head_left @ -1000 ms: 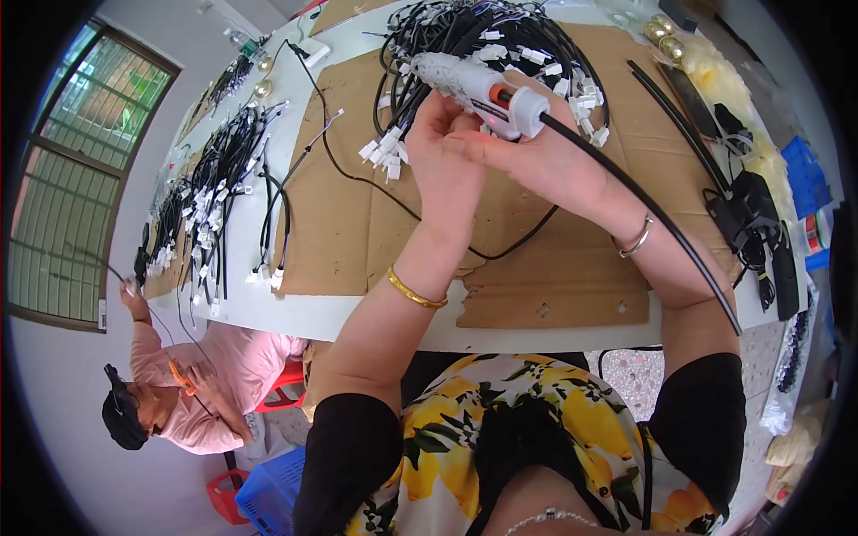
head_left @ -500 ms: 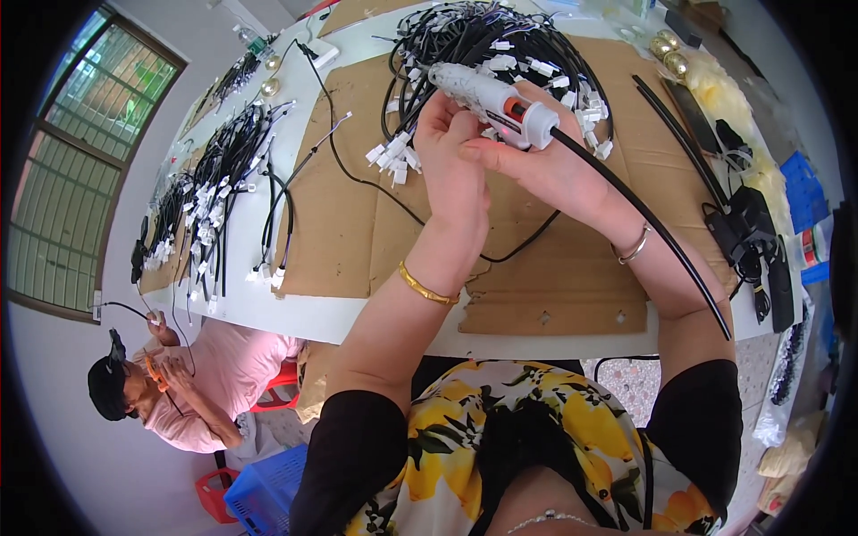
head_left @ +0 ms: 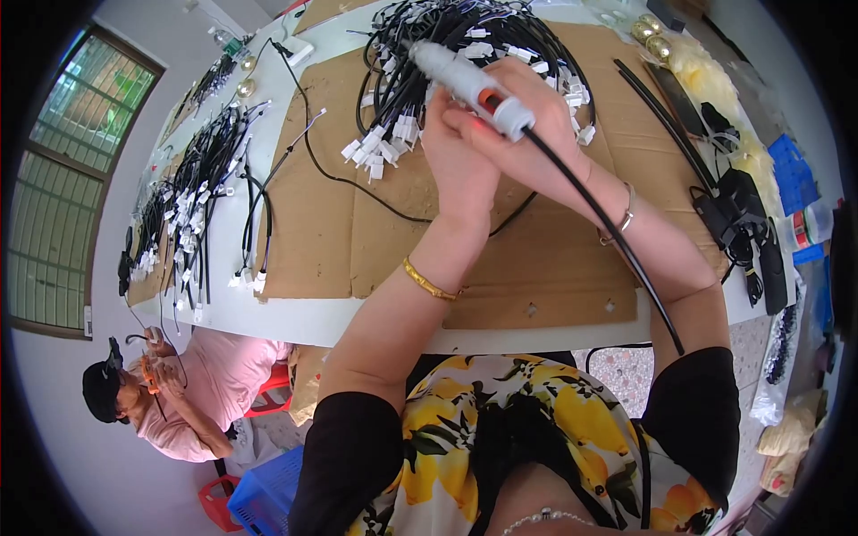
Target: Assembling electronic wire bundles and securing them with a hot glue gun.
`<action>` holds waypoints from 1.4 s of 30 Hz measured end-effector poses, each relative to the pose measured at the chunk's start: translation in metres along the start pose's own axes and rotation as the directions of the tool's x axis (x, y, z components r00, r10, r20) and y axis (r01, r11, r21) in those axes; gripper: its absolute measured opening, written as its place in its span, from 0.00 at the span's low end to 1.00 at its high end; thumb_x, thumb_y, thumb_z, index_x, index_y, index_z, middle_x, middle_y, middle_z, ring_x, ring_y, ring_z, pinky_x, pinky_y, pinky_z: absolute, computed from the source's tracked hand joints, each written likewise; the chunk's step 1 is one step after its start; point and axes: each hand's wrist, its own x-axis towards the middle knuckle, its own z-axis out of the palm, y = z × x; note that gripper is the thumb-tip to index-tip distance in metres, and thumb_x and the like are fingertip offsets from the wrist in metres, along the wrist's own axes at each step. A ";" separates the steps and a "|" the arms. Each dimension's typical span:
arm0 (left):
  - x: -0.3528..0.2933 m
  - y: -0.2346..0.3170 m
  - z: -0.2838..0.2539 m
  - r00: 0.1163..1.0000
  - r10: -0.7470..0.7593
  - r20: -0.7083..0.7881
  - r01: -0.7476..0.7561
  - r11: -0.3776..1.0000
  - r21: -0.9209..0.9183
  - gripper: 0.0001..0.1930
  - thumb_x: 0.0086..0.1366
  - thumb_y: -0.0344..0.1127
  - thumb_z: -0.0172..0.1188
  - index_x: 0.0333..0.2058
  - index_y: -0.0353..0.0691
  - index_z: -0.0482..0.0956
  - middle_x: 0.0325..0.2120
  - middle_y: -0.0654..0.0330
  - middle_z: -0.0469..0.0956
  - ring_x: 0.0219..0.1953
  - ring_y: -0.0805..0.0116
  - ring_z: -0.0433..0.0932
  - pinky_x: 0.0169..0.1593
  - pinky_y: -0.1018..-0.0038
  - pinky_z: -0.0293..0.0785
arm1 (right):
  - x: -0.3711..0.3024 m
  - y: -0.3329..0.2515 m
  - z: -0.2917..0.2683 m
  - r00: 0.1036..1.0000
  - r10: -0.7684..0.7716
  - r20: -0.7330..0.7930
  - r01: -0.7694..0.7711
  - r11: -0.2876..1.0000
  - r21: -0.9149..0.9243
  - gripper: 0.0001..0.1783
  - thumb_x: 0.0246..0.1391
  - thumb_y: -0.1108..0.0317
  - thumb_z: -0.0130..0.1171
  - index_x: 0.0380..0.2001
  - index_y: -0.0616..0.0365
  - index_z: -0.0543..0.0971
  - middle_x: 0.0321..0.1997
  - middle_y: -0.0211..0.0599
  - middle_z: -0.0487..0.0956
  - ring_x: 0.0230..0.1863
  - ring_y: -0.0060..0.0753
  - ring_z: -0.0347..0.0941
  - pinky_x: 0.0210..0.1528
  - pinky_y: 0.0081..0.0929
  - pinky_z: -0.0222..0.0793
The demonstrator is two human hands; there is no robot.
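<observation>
A whitish hot glue gun point(head_left: 460, 79) with an orange-red part is wrapped by my right hand point(head_left: 534, 107). From its rear end a long black glue stick point(head_left: 594, 205) slants down over my right forearm. My left hand point(head_left: 460, 165) is closed just beneath the gun, against my right hand; its fingertips and whatever they pinch are hidden. Under the gun's nozzle lies a big heap of black cables point(head_left: 447, 36) with white connectors point(head_left: 380, 147), on brown cardboard point(head_left: 322, 232). The gun's thin black cord point(head_left: 357, 183) curves across the cardboard.
More connector cables point(head_left: 201, 179) lie on the left of the white table point(head_left: 304, 319). At right are spare black glue sticks point(head_left: 657, 116), black power adapters point(head_left: 737, 210) and fluffy yellow material point(head_left: 706, 71). A co-worker in pink point(head_left: 214, 371) sits at lower left beside a blue crate point(head_left: 273, 491).
The glue gun has tipped and shifted slightly left and up in my right hand, its glue stick swinging left. My left hand is more covered by the right. The whole view has shifted slightly.
</observation>
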 end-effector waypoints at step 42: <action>0.031 0.031 -0.093 0.886 -0.409 0.220 0.442 0.888 -0.127 0.11 0.59 0.27 0.48 0.40 0.32 0.70 0.24 0.56 0.75 0.23 0.71 0.72 0.27 0.78 0.67 | 0.010 -0.011 -0.019 0.684 0.498 0.533 -0.718 0.589 0.370 0.15 0.47 0.57 0.57 0.32 0.58 0.76 0.22 0.23 0.72 0.20 0.12 0.62 0.22 0.13 0.60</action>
